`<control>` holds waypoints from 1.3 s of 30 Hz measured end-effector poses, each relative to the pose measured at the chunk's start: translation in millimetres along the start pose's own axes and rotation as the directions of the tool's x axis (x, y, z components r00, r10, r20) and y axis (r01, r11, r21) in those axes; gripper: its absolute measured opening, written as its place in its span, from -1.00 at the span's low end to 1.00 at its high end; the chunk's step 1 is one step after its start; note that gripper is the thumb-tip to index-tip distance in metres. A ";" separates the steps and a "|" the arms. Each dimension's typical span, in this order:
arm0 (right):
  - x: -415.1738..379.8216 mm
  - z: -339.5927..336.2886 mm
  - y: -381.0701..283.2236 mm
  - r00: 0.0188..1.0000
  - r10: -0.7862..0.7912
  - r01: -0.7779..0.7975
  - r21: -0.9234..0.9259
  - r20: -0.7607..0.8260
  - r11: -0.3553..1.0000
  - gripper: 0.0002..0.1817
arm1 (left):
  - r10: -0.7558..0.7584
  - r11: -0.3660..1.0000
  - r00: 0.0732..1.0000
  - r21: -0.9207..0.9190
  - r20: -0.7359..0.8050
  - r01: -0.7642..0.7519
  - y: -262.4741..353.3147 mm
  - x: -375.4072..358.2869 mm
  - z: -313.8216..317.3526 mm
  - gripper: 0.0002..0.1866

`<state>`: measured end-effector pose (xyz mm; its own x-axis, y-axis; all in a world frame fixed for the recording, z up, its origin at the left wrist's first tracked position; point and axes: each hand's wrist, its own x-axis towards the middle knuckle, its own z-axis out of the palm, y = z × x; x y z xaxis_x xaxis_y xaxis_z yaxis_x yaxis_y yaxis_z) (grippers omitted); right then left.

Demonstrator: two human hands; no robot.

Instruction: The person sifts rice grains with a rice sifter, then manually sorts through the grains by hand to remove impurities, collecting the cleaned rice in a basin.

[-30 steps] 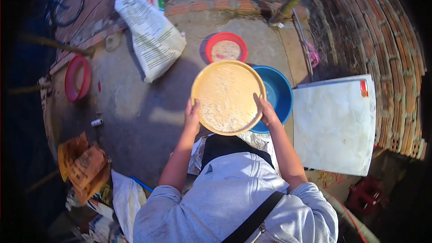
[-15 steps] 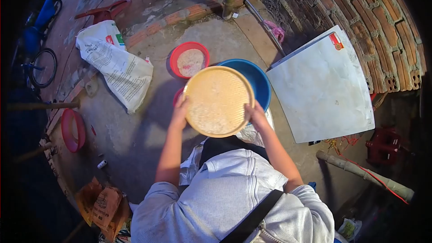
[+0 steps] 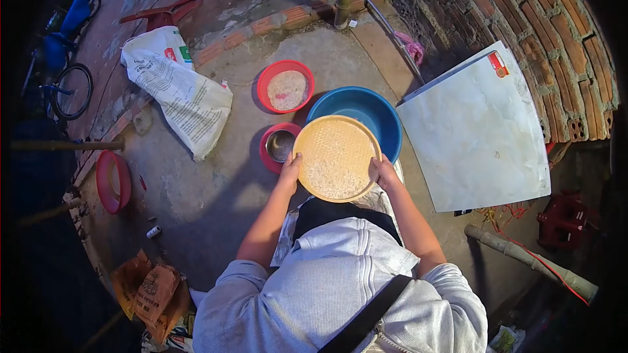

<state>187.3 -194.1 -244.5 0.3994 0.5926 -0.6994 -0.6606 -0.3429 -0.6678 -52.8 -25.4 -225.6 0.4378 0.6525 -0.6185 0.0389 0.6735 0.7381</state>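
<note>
A round, yellowish woven winnowing tray (image 3: 333, 140) is held in front of my body, with pale grains scattered over its lower half. My left hand (image 3: 290, 168) grips its left rim, and my right hand (image 3: 384, 171) grips the right rim. Partly covered by the tray, a large blue basin (image 3: 376, 111) sits behind it. Beyond it to the left is a red basin (image 3: 262, 86) filled with pale grain and a small pink item. Close to my left hand stands another red basin (image 3: 267, 155) with a metal bowl (image 3: 279, 146) inside, partly hidden by the tray.
A white printed sack (image 3: 190, 108) lies at the left, near a red basin on its side (image 3: 111, 182). White panels (image 3: 477, 137) lean toward the brick wall (image 3: 549, 39) at right. A bamboo pole (image 3: 530, 261) and brown paper bags (image 3: 156, 297) are nearer me.
The tray has come lower and nearer my body, held by both hands. More of the blue basin and the metal bowl now shows. The whole view has shifted slightly.
</note>
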 end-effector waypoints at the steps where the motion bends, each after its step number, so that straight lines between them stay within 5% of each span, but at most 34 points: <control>1: 8.9 -5.4 9.3 0.998 0.060 -0.060 -0.025 -0.015 0.998 -0.68 | 0.000 1.000 1.000 0.007 -0.004 0.000 -8.5 7.4 -3.8 -0.60; 7: 34.9 -41.3 36.5 0.983 0.121 -0.119 0.018 -0.142 0.993 -0.75 | -0.275 0.962 0.960 -0.020 -0.056 0.274 -34.4 27.8 19.6 -0.65; 9: 31.4 -45.2 31.3 0.963 0.185 -0.196 -0.039 -0.197 0.980 -0.72 | -0.262 0.965 0.964 -0.030 -0.044 0.261 -32.6 28.1 29.4 -0.69; 12: 24.1 -47.9 27.5 0.930 0.265 -0.264 0.039 -0.253 0.964 -0.67 | -0.343 0.929 0.928 -0.091 0.146 0.358 -35.3 38.7 34.0 -0.67; 14: 26.1 -57.5 32.7 0.939 0.282 -0.264 0.113 -0.198 0.958 -0.65 | -0.490 0.867 0.869 -0.066 0.071 0.494 -47.7 53.8 33.4 -0.67; 21: 34.1 -72.9 39.7 0.921 0.368 -0.318 0.300 -0.126 0.899 -0.61 | -0.599 0.801 0.801 0.000 -0.016 0.599 -41.6 48.4 42.9 -0.64; 24: 42.1 -81.5 45.3 0.919 0.389 -0.350 0.313 -0.067 0.883 -0.63 | -0.676 0.736 0.736 -0.106 -0.048 0.669 -50.9 56.7 35.7 -0.61; 26: 29.4 -66.6 29.1 0.895 0.426 -0.364 0.336 -0.132 0.869 -0.60 | -0.750 0.631 0.658 -0.228 0.063 0.741 -57.7 62.8 28.9 -0.58; 33: 28.3 -74.6 45.0 0.849 0.511 -0.452 0.316 -0.135 0.834 -0.62 | -0.590 0.795 0.806 -0.145 0.043 0.589 -12.7 27.7 64.9 -0.54; 35: 38.5 -86.2 72.3 0.848 0.529 -0.505 0.286 -0.008 0.814 -0.65 | -0.320 0.938 0.944 0.163 0.077 0.305 9.3 10.9 84.0 -0.50; 37: 38.6 -79.4 90.8 0.869 0.493 -0.494 -0.165 -0.052 0.854 -0.68 | -0.224 0.957 0.972 0.202 0.065 0.207 20.2 2.5 100.8 -0.34; 39: 26.3 -55.7 90.8 0.817 0.568 -0.556 -0.122 0.103 0.822 -0.69 | -0.046 0.896 0.999 0.442 0.000 0.041 39.1 -8.0 119.0 -0.31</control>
<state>173.2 -250.3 -337.7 -0.1143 0.3644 -0.9242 -0.6879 -0.7002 -0.1910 52.1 -45.6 -159.7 0.4355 0.6209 -0.6518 0.4499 0.4770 0.7550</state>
